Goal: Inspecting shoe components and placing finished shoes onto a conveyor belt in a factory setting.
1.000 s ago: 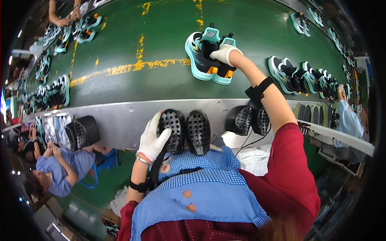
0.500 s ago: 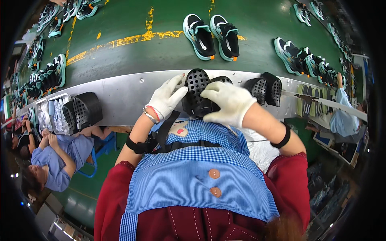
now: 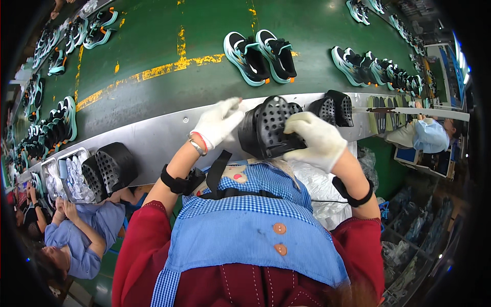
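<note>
A black clog-shaped piece with round holes (image 3: 274, 123) stands at the bench edge in front of my apron. My right hand (image 3: 318, 140), in a white glove, grips its right side, with fingers curled at the edge and thumb low. Behind it and to its sides, more black pieces of the same kind partly show. My left hand (image 3: 219, 123), also gloved, is just left of these pieces, apart from them. Its fingers are stretched out, slightly blurred at the tips, with nothing in them. Beyond the bench edge, a pair of black and mint sneakers (image 3: 245, 59) lies on the green surface.
Two more black perforated pieces (image 3: 339, 108) stand to the right on the metal ledge (image 3: 169, 134). At left are another black pair (image 3: 116, 166) and a tray of wrapped items (image 3: 79, 176). Sneaker rows (image 3: 378, 69) line the green belt. People sit at both sides.
The black perforated piece has turned and shifted right with my right hand. My left hand has stayed outstretched beside it. The whole view has tilted a little.
</note>
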A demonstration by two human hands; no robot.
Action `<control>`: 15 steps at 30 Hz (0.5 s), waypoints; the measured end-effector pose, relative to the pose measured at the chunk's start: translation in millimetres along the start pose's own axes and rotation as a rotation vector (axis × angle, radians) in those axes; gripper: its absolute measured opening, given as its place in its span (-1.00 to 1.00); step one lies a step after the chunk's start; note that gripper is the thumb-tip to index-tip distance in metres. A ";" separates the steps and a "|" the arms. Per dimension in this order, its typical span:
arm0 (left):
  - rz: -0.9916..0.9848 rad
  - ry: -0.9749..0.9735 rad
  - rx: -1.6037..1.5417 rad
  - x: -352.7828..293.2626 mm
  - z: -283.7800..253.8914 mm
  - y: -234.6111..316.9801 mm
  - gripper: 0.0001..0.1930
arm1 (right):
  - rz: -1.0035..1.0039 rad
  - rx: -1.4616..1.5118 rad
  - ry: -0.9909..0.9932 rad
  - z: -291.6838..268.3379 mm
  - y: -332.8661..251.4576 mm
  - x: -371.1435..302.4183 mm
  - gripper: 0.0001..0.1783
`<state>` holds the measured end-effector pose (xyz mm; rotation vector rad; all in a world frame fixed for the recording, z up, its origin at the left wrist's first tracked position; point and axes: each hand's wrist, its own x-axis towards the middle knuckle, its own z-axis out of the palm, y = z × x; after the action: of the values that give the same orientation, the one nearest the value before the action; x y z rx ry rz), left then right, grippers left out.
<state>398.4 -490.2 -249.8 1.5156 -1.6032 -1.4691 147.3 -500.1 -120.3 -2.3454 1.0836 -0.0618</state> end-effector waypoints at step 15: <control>0.070 0.252 -1.180 76.1 -3.6 52.1 -0.66 | 0.328 0.379 0.014 -30.6 -1.9 81.9 -0.35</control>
<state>361.0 -571.0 -225.5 0.8499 -0.4041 -1.6124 195.8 -571.9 -108.3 -1.8159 1.3215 -0.1479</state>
